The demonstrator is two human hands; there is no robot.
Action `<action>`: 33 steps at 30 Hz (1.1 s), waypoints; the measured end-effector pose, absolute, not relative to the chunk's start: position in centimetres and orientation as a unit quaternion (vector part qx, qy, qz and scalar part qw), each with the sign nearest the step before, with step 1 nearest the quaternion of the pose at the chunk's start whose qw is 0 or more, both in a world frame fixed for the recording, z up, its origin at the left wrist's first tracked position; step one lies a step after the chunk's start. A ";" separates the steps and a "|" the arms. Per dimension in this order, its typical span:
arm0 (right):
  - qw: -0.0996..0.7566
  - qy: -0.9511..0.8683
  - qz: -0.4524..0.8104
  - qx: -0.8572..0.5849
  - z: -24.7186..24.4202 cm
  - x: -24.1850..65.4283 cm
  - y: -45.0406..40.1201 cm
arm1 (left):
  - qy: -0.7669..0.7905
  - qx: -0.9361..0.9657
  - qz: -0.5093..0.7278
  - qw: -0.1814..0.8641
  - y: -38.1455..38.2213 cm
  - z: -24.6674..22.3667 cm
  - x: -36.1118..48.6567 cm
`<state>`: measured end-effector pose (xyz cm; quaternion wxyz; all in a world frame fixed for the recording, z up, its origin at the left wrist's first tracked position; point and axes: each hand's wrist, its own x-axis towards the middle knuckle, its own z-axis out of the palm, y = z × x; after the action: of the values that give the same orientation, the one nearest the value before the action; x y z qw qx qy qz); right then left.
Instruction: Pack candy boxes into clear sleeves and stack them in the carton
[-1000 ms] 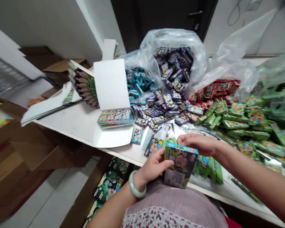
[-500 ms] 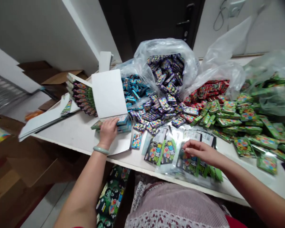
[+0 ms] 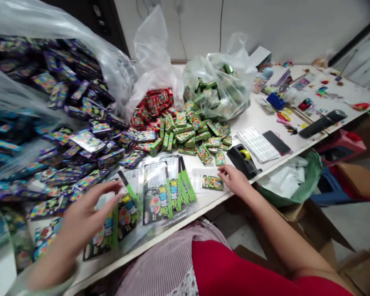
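My left hand point(image 3: 83, 222), smeared by motion, hovers over the printed clear plastic bags point(image 3: 156, 201) at the table's front edge. Its thumb and fingers are apart, and I see nothing held between them. My right hand point(image 3: 236, 179) rests low over the table, fingertips beside the right end of a small green box point(image 3: 212, 182); whether they touch it I cannot tell. That box lies flat on a pale, see-through sheet or bag. Loose green boxes point(image 3: 188, 133) are heaped just beyond, and purple boxes point(image 3: 89, 139) spread out past my left hand.
Red boxes point(image 3: 157, 102) spill from a clear bag at the back. Blue boxes point(image 3: 3, 139) lie far left. A black tape dispenser point(image 3: 243, 160) stands right of my right hand, near a white sheet of labels point(image 3: 256, 144) and a dark phone point(image 3: 276, 142).
My view has swung right. My left hand has left the blue boxes in the white carton. My right hand has moved from the printed bags to the small green box on the right.
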<state>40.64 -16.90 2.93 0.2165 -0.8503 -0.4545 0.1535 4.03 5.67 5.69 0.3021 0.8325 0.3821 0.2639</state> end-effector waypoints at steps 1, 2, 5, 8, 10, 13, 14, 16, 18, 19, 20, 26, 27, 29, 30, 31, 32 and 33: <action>0.186 -0.439 0.141 -0.868 2.7 41.0 -17.5 | 0.333 0.850 0.222 0.342 4.6 5.8 7.7; 0.165 -0.422 0.131 -0.882 2.5 41.2 -18.0 | 0.284 0.866 0.185 0.369 3.7 5.8 11.3; 0.155 -0.378 0.140 -0.902 2.0 41.0 -18.7 | 0.179 0.926 0.092 0.319 1.7 5.2 19.9; 0.203 -0.351 0.180 -0.896 1.2 41.0 -18.8 | 0.187 0.947 0.030 0.259 0.7 4.0 24.8; 0.251 -0.333 0.202 -0.886 0.5 41.4 -18.9 | 0.204 0.943 0.028 0.261 0.4 3.1 26.4; 0.338 -0.317 0.208 -0.861 -0.6 42.0 -19.1 | 0.227 0.929 0.037 0.291 0.3 2.1 27.5; 0.371 -0.315 0.206 -0.849 -0.9 42.2 -19.1 | 0.236 0.921 0.043 0.308 0.3 1.9 27.6; 0.441 -0.310 0.204 -0.817 -1.5 42.5 -18.9 | 0.252 0.900 0.062 0.351 0.5 1.6 27.9; 0.506 -0.295 0.203 -0.785 -2.0 42.7 -18.5 | 0.269 0.871 0.091 0.401 0.7 1.3 28.1; 0.532 -0.284 0.204 -0.771 -2.2 42.8 -18.3 | 0.277 0.855 0.107 0.425 0.8 1.2 28.2; 0.551 -0.273 0.208 -0.761 -2.3 42.9 -18.0 | 0.286 0.838 0.123 0.448 1.0 1.0 28.3; 0.609 -0.259 0.185 -0.727 -2.2 43.7 -16.1 | 0.294 0.755 0.161 0.563 1.7 0.6 28.9; 0.613 -0.259 0.177 -0.725 -2.0 43.9 -15.7 | 0.293 0.744 0.171 0.576 1.7 0.7 29.0; 0.620 -0.259 0.166 -0.722 -1.1 44.2 -15.0 | 0.296 0.719 0.199 0.596 1.9 1.3 29.2; 0.627 -0.259 0.159 -0.718 -0.6 44.3 -14.7 | 0.297 0.707 0.213 0.606 2.0 1.7 29.2; 0.635 -0.260 0.155 -0.710 0.1 44.4 -14.3 | 0.295 0.697 0.223 0.614 2.1 2.3 29.2; 0.646 -0.262 0.158 -0.700 0.7 44.3 -14.0 | 0.290 0.686 0.229 0.627 2.2 2.9 29.1; 0.656 -0.265 0.170 -0.686 1.5 44.2 -13.7 | 0.284 0.672 0.232 0.643 2.3 3.6 29.0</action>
<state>44.24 -13.66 1.46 0.6560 -0.6860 -0.2646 0.1703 28.98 2.27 3.65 0.6434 0.6722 0.2836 0.2319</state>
